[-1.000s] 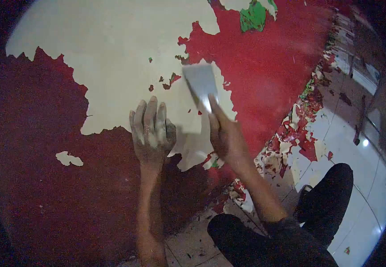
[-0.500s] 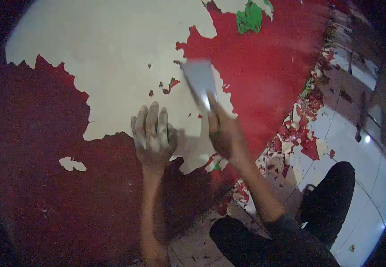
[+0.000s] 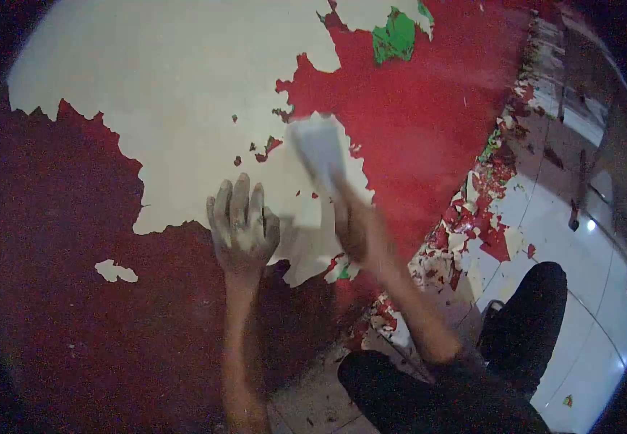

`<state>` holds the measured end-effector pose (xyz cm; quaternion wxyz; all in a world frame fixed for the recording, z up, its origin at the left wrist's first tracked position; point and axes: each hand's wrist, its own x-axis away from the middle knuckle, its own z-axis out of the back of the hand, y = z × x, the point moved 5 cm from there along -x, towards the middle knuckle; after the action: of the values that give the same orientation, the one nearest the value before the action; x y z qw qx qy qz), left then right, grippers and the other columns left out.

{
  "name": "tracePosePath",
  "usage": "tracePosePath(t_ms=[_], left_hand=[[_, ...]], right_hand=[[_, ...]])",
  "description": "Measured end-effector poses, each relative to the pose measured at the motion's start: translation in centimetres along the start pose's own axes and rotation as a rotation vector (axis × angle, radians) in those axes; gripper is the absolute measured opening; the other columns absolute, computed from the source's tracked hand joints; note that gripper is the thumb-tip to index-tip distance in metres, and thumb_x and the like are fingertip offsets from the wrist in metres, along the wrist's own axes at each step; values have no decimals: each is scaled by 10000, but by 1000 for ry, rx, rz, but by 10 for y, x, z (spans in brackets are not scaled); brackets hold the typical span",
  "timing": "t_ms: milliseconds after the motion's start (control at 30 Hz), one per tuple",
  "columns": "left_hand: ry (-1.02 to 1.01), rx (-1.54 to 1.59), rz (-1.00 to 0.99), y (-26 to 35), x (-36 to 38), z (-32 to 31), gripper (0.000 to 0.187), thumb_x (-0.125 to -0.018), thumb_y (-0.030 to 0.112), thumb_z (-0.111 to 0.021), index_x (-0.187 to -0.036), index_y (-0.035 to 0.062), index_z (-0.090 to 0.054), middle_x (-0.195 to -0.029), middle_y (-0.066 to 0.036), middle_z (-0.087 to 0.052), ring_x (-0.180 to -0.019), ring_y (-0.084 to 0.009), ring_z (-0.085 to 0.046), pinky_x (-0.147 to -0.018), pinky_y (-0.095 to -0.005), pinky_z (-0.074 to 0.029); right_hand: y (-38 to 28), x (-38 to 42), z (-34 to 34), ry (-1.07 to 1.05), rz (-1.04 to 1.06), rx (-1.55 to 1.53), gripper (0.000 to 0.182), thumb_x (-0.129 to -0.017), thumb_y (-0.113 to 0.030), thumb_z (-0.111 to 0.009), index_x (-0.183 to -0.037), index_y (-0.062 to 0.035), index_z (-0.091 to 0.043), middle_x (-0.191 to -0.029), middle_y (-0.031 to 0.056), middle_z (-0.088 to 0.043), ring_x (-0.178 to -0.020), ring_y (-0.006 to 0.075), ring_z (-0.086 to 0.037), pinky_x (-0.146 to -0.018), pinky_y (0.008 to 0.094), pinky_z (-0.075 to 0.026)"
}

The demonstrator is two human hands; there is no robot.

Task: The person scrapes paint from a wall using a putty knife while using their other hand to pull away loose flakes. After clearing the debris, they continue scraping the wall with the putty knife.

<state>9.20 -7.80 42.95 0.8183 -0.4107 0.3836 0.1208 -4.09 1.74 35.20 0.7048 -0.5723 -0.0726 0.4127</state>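
A wall fills most of the view, with red paint around a bare, off-white patch. My right hand is wrapped round the handle of a paint scraper. The scraper's wide metal blade, blurred by motion, lies over the off-white surface beside the ragged edge of the red paint. My left hand, dusted with pale powder, rests flat on the wall at the patch's lower edge, its fingers stretched out. Small red flecks of paint cling to the patch between the hands and the upper edge.
Peeled paint chips lie heaped along the foot of the wall. White floor tiles stretch to the right, past my bent dark-clothed knee. A green paint spot shows near the top.
The scraper and my right hand have moved slightly down along the paint's edge, and more off-white surface shows by the blade. My left hand stays on the wall; the view has shifted slightly.
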Motion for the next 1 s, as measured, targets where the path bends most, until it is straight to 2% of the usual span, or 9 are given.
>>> tracePosePath(t_ms=[233,433,467,533,600,700,867,967,1000], left_hand=[[4,-36,-11,2,3,0,293,-794,173,-534,-1047,73,-643,-1268,-96,-507,-1188,-318,-450,-1003,-542,-359],[-26,-11,-15,3,0,1,305,-794,174,-531,-1063,75,-636,-1276,-92,-497,-1183,-320,-450,-1004,-545,-355],[-20,-15,-17,1,-1,0,305,-795,173,-531,-1063,75,-637,-1275,-92,-497,-1183,-320,-449,-1001,-545,-356],[-6,-15,-6,3,0,0,304,-796,172,-531,-1064,76,-637,-1273,-91,-498,-1184,-320,-448,-995,-545,-359],[-10,-21,-7,4,-1,1,303,-795,172,-533,-1064,79,-637,-1267,-93,-503,-1181,-320,-449,-992,-543,-361],[-24,-23,-14,4,2,3,301,-794,173,-539,-1065,84,-637,-1257,-94,-510,-1179,-318,-452,-991,-540,-364],[-17,-24,-10,4,0,0,296,-796,172,-539,-1062,88,-637,-1249,-95,-517,-1187,-315,-449,-1001,-536,-359],[-30,-22,-15,2,0,0,308,-793,172,-543,-1076,85,-629,-1265,-108,-513,-1200,-328,-441,-1013,-542,-336],[-36,-6,-6,1,2,-1,320,-790,174,-549,-1088,81,-619,-1274,-121,-511,-1210,-340,-435,-1022,-547,-318]], right_hand=[[9,23,5,-85,-132,-193,444,-981,-247,-362,-1411,-143,-326,-690,260,-590,-590,293,-613,-613,434,-487],[-6,-25,16,135,4,-207,446,-968,-228,-389,-1406,-153,-343,-703,277,-584,-608,359,-620,-635,462,-485],[-3,-4,12,-33,-128,-231,449,-960,-213,-404,-1402,-152,-349,-702,289,-575,-589,368,-614,-595,471,-468],[1,4,7,183,178,-125,454,-951,-197,-418,-1397,-149,-354,-704,290,-574,-582,365,-616,-571,474,-457],[11,-6,5,35,-51,-38,463,-947,-198,-424,-1401,-153,-346,-713,286,-583,-581,369,-618,-568,483,-459],[-5,-27,18,88,4,-120,474,-937,-194,-404,-1402,-152,-319,-703,307,-583,-672,460,-610,-650,526,-493],[26,-23,3,167,90,-113,488,-946,-237,-397,-1413,-143,-292,-650,290,-572,-586,430,-597,-608,532,-490],[16,-23,8,62,-74,-199,500,-949,-245,-400,-1421,-144,-270,-661,291,-573,-594,426,-602,-600,524,-494],[19,0,6,-51,-140,-86,437,-970,-232,-380,-1390,-114,-360,-762,283,-583,-634,328,-627,-650,466,-488]])
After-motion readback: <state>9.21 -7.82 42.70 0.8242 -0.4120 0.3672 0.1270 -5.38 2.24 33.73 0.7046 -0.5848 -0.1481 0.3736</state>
